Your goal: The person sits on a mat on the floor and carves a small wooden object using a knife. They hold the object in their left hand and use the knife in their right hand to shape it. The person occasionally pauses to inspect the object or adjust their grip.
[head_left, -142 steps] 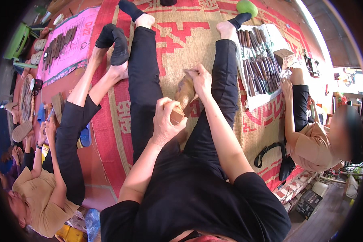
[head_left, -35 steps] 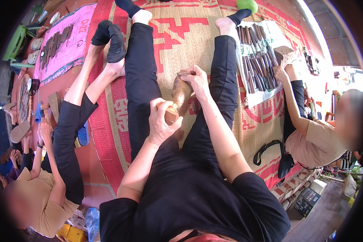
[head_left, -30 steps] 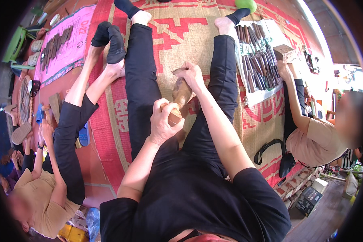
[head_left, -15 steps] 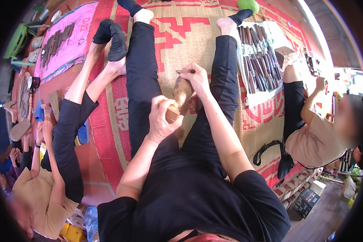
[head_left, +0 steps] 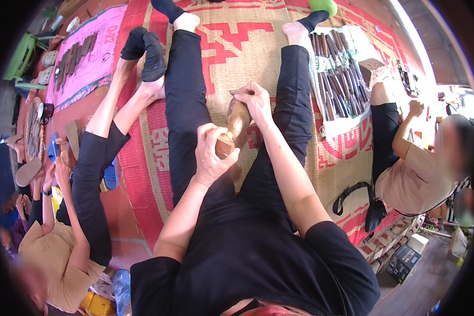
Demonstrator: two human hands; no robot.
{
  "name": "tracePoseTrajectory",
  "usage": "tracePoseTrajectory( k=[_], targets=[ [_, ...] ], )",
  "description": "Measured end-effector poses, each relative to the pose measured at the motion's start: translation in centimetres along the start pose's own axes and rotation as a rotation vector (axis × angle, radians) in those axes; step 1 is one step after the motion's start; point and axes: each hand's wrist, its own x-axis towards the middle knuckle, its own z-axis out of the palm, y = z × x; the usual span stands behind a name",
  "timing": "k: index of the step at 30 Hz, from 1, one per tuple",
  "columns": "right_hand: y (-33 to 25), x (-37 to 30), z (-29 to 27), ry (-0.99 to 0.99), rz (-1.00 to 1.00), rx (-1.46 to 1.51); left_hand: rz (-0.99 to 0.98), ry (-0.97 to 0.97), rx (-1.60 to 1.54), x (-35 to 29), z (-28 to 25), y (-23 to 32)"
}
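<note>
Forward from your left hand (head_left: 213,152), clasping its base, the carving (head_left: 238,117) is running toward your right hand (head_left: 257,105), pinching a thin piece (head_left: 237,91).

A plain black T-shirt (head_left: 274,258) covers the torso, its short sleeves ending above the elbows, at seven o'clock and at five. The trousers (head_left: 187,95) are black too, long and creased at the lap. Dark socks (head_left: 165,8) show at eleven and one o'clock, ankles bare. The hands (head_left: 214,155) are bare.
</note>
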Motion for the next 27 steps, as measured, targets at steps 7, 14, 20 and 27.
tracePoseTrajectory(
  k=[7,14,20,27],
  targets=[
    [0.5,-0.3,0.6,0.052,-0.027,-0.070,0.017,0.044,0.040,0.3,-0.3,-0.5],
    [2.8,2.1,0.4,0.242,-0.026,-0.031,0.059,-0.014,0.052,0.9,0.6,0.5],
    [-0.2,1.1,-1.0,0.132,0.117,0.482,0.045,0.009,0.065,0.5,0.4,0.1],
    [1.8,2.1,0.2,0.217,0.004,-0.174,0.099,-0.062,0.129,0.5,0.9,1.0]
  ],
)
